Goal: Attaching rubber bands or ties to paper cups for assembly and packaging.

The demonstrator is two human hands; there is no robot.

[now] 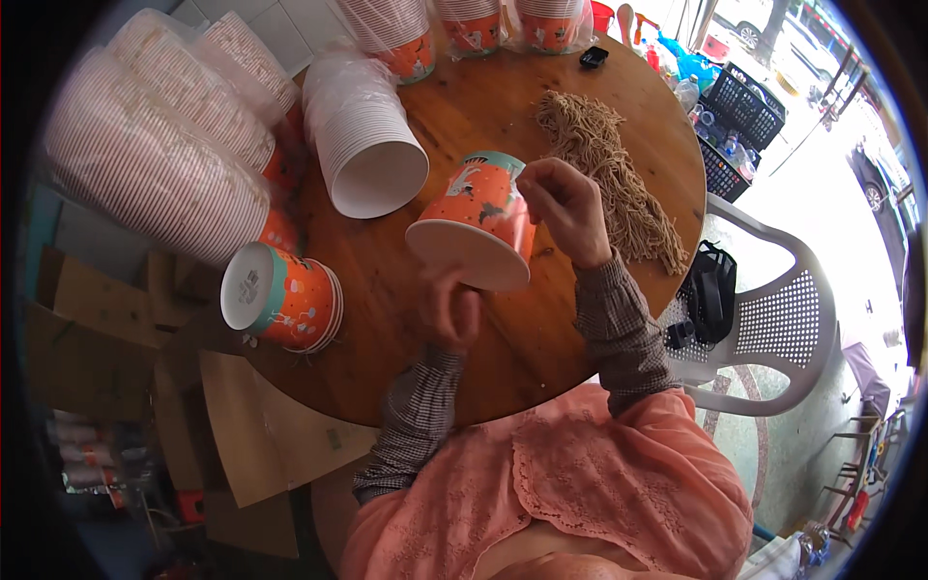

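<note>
An orange and teal paper tub [480, 208] with printed white figures is tilted in front of me, its wide white mouth toward me and its teal base end away. My right hand [570, 208] is at the tub's right side, its fingers closed in a pinch; what they hold cannot be made out. My left hand [452, 307] is just below the tub's rim, its fingers smeared by motion; whether it touches the rim is unclear. Right of the tub lies a long bundle of beige cords [619, 174].
Around the wooden table [512, 358] stand a white tub stack [367, 145], a short tub stack [285, 298] at the left edge and several wrapped stacks [164, 155]. A black object [594, 58] lies at the far edge. Cardboard boxes [280, 425] lie lower left; a plastic chair [788, 309] is at right.
</note>
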